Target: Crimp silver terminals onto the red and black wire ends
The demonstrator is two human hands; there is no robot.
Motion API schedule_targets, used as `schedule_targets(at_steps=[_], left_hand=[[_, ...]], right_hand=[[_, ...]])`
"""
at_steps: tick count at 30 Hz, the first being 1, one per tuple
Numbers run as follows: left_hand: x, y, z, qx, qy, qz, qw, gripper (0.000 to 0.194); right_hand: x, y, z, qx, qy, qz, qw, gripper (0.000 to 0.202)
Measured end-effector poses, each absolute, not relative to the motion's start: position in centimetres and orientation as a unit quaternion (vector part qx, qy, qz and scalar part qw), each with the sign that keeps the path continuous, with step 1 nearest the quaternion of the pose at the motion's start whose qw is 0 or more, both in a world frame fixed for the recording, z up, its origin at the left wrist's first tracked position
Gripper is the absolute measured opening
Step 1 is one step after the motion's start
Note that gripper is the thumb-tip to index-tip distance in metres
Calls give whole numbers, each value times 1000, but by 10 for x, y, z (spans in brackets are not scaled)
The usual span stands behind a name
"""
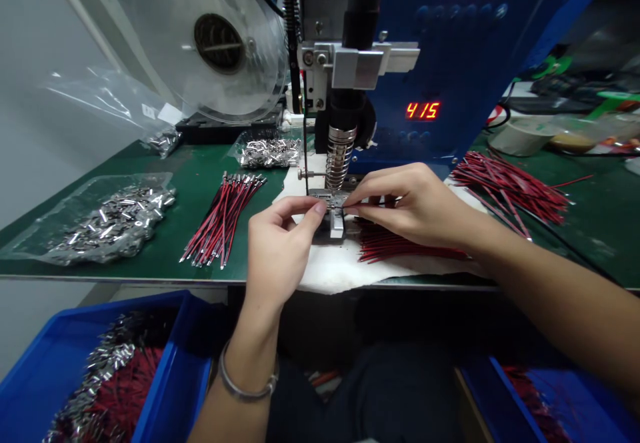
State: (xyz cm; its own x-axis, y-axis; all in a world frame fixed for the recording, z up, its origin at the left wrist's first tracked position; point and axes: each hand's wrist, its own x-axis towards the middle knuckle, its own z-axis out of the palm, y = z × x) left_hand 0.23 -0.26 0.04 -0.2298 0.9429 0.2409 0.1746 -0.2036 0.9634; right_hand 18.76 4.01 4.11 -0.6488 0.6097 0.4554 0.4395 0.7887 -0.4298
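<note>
My left hand [285,239] is at the left side of the small metal fixture [337,223], thumb and forefinger pinched on a tiny part I cannot make out. On the fixture's right, my right hand [410,203] pinches a thin dark wire [377,205] whose end reaches the fixture. Just above stands the machine's spring-wrapped head [341,156]. A bundle of red and black wires [395,246] lies under my right hand on white paper [325,273].
Left on the green table [200,156] are a wire bundle [223,219] and bags of metal pieces [115,223] [267,151]. More wires [515,186] lie right. Blue bins [173,363] [575,396] stand below the edge. The blue machine [450,63] rises behind.
</note>
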Motion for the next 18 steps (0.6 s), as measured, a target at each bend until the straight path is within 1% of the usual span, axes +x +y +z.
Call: schedule_targets(at_steps=[13,18], left_hand=[[3,-3,1,523,538,570,336,19],[2,-3,-1,517,538,576,335,23]], right_hand=[[187,39,41,-298,-895,146,299,13],[188,39,42,-299,-895,146,297,12]])
